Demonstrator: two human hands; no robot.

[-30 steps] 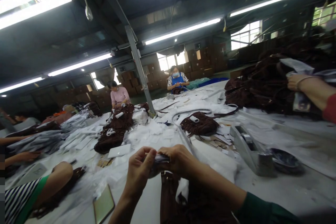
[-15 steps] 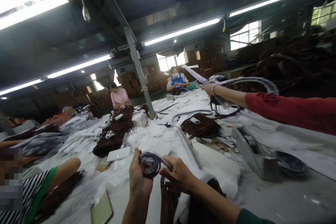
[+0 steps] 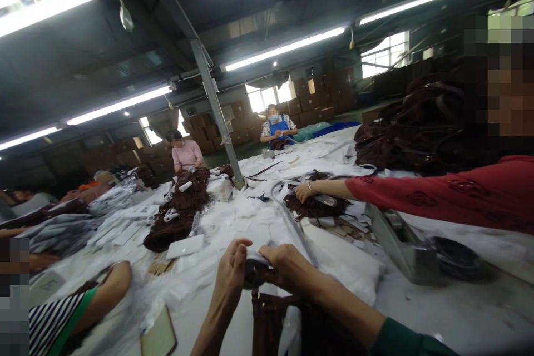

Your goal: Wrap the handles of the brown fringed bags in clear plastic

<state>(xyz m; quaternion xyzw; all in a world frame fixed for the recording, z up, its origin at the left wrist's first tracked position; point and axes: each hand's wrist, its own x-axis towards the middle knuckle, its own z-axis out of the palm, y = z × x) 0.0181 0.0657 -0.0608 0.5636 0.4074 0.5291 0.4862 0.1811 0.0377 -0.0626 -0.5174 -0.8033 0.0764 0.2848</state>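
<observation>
A dark coiled strap [image 3: 252, 277] with a pale, shiny outer layer is held between my two hands. My left hand [image 3: 230, 275] cups its left side, thumb and fingers closed against it. From the right, my right hand [image 3: 292, 268] grips the edge of the coil with its fingers bent around it. Part of the coil is hidden behind the fingers. Directly below lies a dark brown bag [image 3: 265, 317] with a strap and small metal fittings, with a white wrapped piece [image 3: 292, 325] on it.
A grey tape dispenser [image 3: 403, 245] stands at the right beside a black roll [image 3: 454, 256]. A co-worker's red sleeve [image 3: 438, 192] reaches across to a brown fringed bag [image 3: 296, 206]. A striped sleeve [image 3: 62, 311] is at left, near a phone-like slab [image 3: 159, 334]. White sheets cover the table.
My hands have closed in around the coil, and its strap tail no longer sticks out. The red-sleeved arm has come down onto the fringed bag. The view has shifted slightly.
</observation>
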